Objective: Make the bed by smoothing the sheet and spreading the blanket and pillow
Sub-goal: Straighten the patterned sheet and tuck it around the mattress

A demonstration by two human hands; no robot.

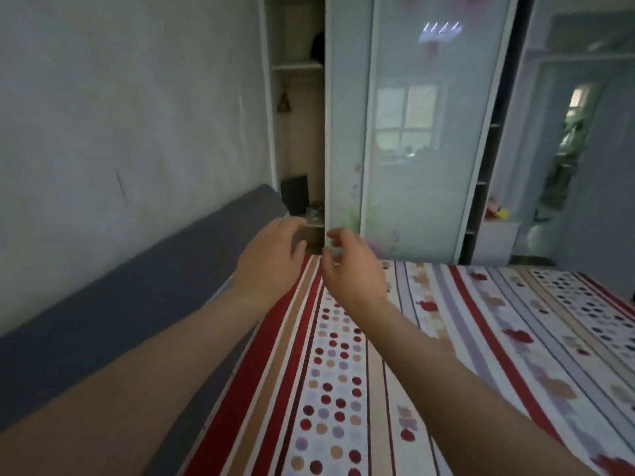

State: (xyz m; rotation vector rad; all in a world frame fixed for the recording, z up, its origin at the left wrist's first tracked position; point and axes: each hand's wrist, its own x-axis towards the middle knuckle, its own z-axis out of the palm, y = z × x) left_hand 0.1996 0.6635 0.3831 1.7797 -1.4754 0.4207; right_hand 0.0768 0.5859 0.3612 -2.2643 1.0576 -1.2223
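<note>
Red-striped sheet [481,321] below left hand [271,255] and right hand [354,269], fingers [292,222] loosely curled, apparently holding nothing

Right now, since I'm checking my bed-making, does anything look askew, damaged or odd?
The sheet lies flat with no visible wrinkles. One oddity: a dark scratch on the wall above the grey headboard.

Grey headboard [144,280] along sheet's [446,355] left
</note>
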